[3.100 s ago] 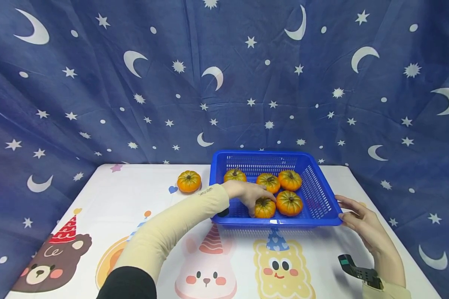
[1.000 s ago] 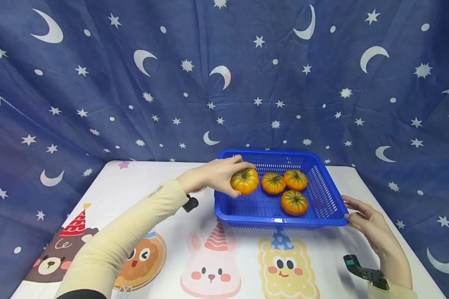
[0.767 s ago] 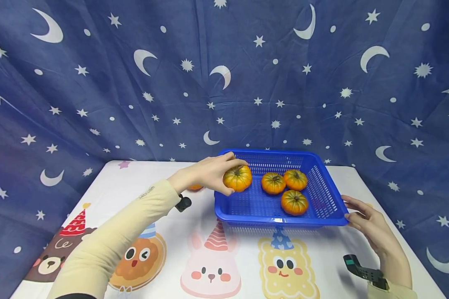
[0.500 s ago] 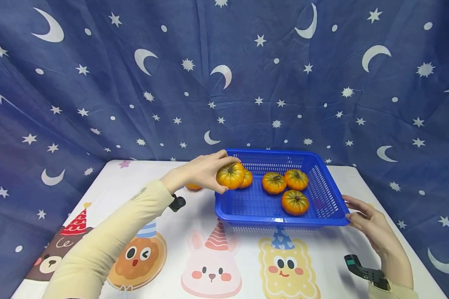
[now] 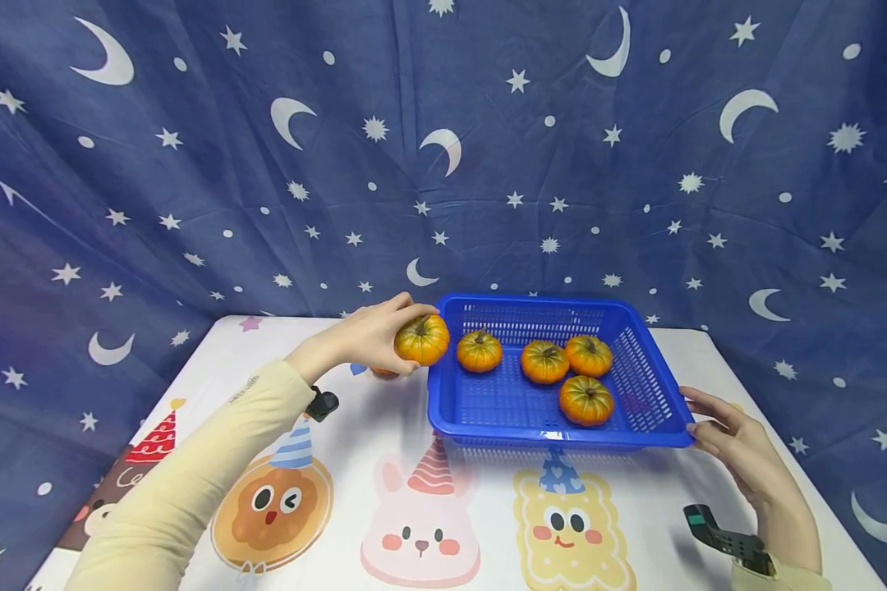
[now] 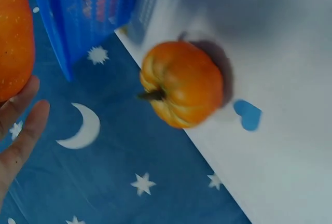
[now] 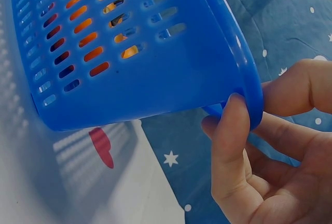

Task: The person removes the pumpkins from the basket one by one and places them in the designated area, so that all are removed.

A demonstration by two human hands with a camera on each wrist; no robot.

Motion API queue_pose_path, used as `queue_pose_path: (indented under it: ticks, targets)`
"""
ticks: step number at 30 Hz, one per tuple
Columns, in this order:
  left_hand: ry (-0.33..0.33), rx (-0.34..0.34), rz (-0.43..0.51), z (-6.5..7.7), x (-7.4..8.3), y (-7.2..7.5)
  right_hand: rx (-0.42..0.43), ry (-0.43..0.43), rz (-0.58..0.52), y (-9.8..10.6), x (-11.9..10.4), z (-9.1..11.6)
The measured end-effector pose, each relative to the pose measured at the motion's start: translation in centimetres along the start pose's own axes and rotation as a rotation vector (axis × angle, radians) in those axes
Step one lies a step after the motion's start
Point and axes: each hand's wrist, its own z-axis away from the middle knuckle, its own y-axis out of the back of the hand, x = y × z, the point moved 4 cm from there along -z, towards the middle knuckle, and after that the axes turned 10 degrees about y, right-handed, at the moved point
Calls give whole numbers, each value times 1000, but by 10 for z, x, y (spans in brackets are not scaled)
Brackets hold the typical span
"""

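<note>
My left hand [image 5: 369, 335] grips a small orange pumpkin [image 5: 422, 340] between thumb and fingers, raised beside the left rim of a blue plastic basket [image 5: 547, 437]. Only the fingertips and part of that pumpkin enter the left wrist view. Inside the basket sit several more pumpkins [image 5: 586, 400], one at the left and the others grouped at the right. Another pumpkin [image 6: 182, 85] lies on the table left of the basket, mostly hidden under my left hand in the head view. My right hand [image 7: 285, 167] pinches the basket's rim near its front right corner.
A white tablecloth [image 5: 347, 492] with printed cartoon animals and shapes covers the table. Behind it hangs a dark blue curtain [image 5: 488, 164] with moons and stars, close to the basket's back side.
My left hand took a pumpkin from the basket's front left, lifted it and carried it left to the left rim. My right hand has stayed at the basket's corner.
</note>
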Motion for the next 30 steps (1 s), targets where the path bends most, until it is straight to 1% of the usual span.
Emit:
queue_pose_path:
  ticks: [6,13,18,23,30]
  targets:
    - [52,10,-4,6,-20,2,0,7,-6,0,0,0]
    - [106,43,-5,13,-42,4,-2,4,-1,1,0,1]
    - [159,47,30,18,-58,4,0,9,-3,1,0,0]
    - [211,37,60,23,-78,-1,1,8,-6,1,0,0]
    - [268,47,97,30,-102,-11,0,-7,-6,0,0,0]
